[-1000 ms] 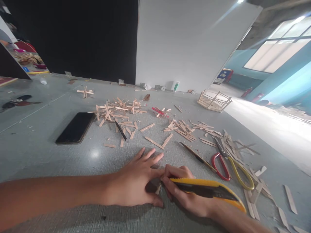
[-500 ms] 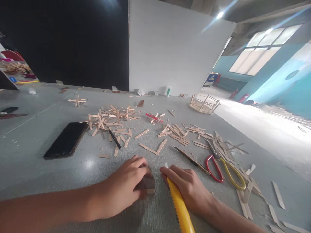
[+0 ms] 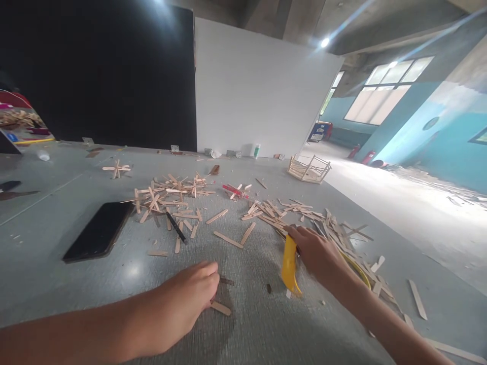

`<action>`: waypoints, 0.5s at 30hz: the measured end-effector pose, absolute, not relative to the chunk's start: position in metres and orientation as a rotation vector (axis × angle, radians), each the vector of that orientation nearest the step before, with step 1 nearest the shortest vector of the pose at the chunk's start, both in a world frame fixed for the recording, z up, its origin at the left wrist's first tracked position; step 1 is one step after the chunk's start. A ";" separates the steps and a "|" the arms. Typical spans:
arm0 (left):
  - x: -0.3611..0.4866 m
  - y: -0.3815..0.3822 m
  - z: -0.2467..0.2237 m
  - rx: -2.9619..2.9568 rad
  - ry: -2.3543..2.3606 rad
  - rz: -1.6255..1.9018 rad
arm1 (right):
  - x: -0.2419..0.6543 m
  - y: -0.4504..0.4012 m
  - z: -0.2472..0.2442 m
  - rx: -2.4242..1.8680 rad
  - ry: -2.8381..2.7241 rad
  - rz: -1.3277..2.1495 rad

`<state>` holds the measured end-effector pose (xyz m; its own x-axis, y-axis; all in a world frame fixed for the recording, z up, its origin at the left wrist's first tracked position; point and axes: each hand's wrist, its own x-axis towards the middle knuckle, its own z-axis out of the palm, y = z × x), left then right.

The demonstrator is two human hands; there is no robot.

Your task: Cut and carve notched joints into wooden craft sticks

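Note:
My left hand (image 3: 190, 296) is at the lower centre, fingers curled together low over the table. A craft stick (image 3: 221, 307) pokes out from under its fingertips, and a darker stick (image 3: 227, 280) lies just beyond them. The fingertips themselves are mostly hidden. Over the loose sticks at right of centre, my right hand (image 3: 314, 251) is closed round one end of a yellow packet (image 3: 289, 266), whose lower end hangs toward me, blurred. Scissors with a yellow handle loop (image 3: 357, 268) lie partly hidden behind the right wrist.
A phone (image 3: 99, 230) and a black pen (image 3: 176, 228) lie to the left. Craft sticks (image 3: 266, 213) are scattered across the table. A small stick frame (image 3: 310, 169) stands at the back right, a star-shaped stick piece (image 3: 116, 169) at the back left.
My right hand has moved forward and to the right with the yellow packet, now over the sticks and scissors. The left hand has shifted slightly left, its fingers more tightly closed.

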<state>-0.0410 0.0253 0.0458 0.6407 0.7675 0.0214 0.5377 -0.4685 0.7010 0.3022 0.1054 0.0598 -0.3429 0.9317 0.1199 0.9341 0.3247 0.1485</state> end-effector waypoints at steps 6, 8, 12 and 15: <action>-0.024 0.033 0.085 1.753 1.243 0.565 | 0.334 0.132 0.059 -2.180 -2.291 -0.322; -0.025 0.037 0.098 1.557 1.192 0.690 | 0.339 0.134 0.056 -2.252 -2.251 -0.309; -0.033 0.046 0.110 1.147 0.926 1.036 | 0.339 0.133 0.053 -2.321 -2.233 -0.288; -0.031 0.051 0.114 0.798 0.765 1.198 | 0.336 0.131 0.055 -2.330 -2.218 -0.299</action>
